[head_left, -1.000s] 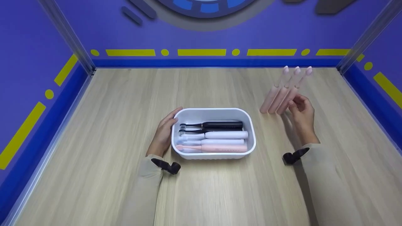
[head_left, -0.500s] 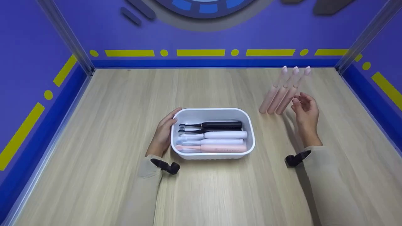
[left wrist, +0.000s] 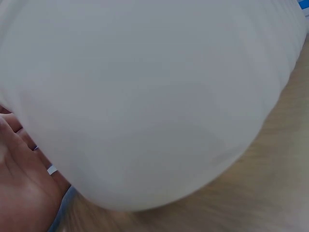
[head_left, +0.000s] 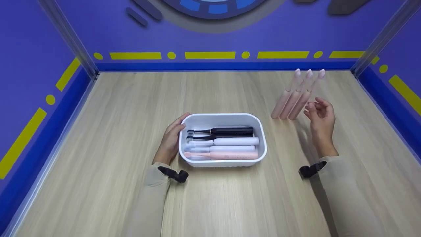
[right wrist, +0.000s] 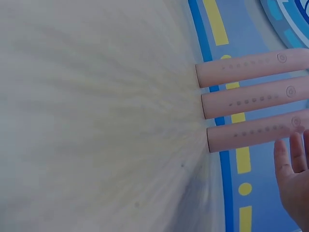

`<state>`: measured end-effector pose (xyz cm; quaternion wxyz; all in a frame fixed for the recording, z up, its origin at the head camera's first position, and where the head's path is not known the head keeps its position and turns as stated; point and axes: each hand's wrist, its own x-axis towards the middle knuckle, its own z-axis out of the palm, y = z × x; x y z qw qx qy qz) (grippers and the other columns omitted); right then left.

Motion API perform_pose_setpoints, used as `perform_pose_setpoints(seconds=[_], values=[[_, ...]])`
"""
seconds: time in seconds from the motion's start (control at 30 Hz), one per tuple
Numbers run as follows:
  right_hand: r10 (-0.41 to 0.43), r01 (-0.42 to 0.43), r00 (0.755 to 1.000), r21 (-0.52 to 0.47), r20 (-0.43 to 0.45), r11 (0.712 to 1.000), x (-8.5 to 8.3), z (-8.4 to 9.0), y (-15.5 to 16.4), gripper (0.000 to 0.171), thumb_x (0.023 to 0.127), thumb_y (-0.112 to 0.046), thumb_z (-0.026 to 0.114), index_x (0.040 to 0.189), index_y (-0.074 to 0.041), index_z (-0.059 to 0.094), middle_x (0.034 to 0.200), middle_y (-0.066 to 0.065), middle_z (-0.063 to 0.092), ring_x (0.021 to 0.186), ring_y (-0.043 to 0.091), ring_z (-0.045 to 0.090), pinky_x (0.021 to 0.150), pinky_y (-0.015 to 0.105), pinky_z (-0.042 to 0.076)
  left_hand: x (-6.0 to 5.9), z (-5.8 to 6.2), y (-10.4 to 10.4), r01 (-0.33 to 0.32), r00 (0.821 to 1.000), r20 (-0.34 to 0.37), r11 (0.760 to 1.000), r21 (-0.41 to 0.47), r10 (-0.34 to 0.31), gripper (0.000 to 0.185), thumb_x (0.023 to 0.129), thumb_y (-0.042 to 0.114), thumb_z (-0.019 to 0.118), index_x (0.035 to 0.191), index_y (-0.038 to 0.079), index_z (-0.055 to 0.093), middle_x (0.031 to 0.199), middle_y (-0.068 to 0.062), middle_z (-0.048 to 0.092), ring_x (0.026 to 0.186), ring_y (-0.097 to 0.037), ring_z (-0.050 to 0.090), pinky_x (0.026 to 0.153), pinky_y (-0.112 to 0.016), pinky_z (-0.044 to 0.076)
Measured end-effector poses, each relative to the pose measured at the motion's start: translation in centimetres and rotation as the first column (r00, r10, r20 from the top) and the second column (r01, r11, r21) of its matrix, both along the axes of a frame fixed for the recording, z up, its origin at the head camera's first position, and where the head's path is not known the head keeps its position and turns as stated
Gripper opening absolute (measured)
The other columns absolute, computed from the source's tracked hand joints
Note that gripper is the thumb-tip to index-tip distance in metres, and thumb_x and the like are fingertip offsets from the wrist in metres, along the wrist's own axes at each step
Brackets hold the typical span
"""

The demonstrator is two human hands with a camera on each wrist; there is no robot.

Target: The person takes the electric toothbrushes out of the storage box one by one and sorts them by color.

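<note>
A white plastic box (head_left: 222, 163) holds several electric toothbrushes lying flat: a black toothbrush (head_left: 233, 130) with another beside it, a white toothbrush (head_left: 236, 141) and its twin, and a pink toothbrush (head_left: 234, 155) nearest me. My left hand (head_left: 169, 140) grips the box's left end, thumb at the rim and fingers along the outer wall; the left wrist view shows the palm (left wrist: 26, 179) beside the white wall. Three pink toothbrushes (head_left: 292, 104) stand upright in a row at the right. My right hand (head_left: 321, 123) is just right of the last one, fingers loosely bent, holding nothing.
Everything stands on a light wooden tabletop (head_left: 210, 200). A blue back wall (head_left: 210, 42) with yellow dashes and side walls enclose it. The standing toothbrushes are to the right of and behind the box. A small black camera (head_left: 310, 169) is strapped to each wrist.
My right hand has drawn slightly to the right, off the rightmost standing toothbrush. The left hand and the box stay where they were.
</note>
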<state>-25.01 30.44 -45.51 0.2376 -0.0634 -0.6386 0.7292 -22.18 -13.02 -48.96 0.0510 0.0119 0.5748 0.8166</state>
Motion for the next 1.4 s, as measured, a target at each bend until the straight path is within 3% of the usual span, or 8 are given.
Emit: perform_pose_setpoints(seconds=[0.6,1.0,1.27,1.4], values=[[0.070,-0.072,0.989,-0.009,-0.127,0.997,1.1,1.1,-1.6,0.023,0.091,-0.007,0.062,0.112,-0.005,0.054,0.100,0.011,0.055,0.092,0.024,0.061,0.075,0.022,0.057,0.0,0.2,0.0,0.001,1.000,0.028,1.000,-0.010,-0.001,0.048,0.097,0.007,0.035,0.144,0.002,0.041,0.154,-0.008,0.036,0.144,-0.019,0.029,0.120,-0.033,0.021],[0.173,-0.164,0.966,0.063,-0.190,0.984,1.7,2.1,-3.6,0.017,0.090,0.001,0.060,0.107,-0.002,0.059,0.090,0.007,0.063,0.077,0.014,0.066,0.067,0.022,0.057,0.0,0.2,0.0,0.006,1.000,0.008,1.000,0.010,-0.006,0.049,0.097,0.004,0.032,0.145,-0.002,0.038,0.154,-0.013,0.034,0.144,-0.023,0.029,0.120,-0.035,0.022],[0.305,-0.263,0.931,0.207,-0.203,0.942,2.2,2.9,-4.3,0.025,0.090,0.003,0.060,0.114,0.007,0.057,0.095,0.006,0.063,0.082,0.012,0.064,0.070,0.020,0.056,0.0,0.2,0.0,0.011,1.000,0.014,1.000,0.012,-0.011,0.049,0.097,0.004,0.032,0.145,-0.001,0.038,0.154,-0.013,0.035,0.144,-0.023,0.029,0.120,-0.035,0.022],[0.364,-0.316,0.916,0.258,-0.165,0.913,2.4,3.3,-4.7,0.032,0.090,0.003,0.060,0.119,0.013,0.053,0.099,0.006,0.063,0.086,0.012,0.063,0.074,0.020,0.056,0.0,0.1,0.0,0.005,1.000,0.021,1.000,-0.003,-0.005,0.048,0.097,0.006,0.033,0.145,0.001,0.040,0.153,-0.011,0.036,0.144,-0.021,0.030,0.120,-0.034,0.023]])
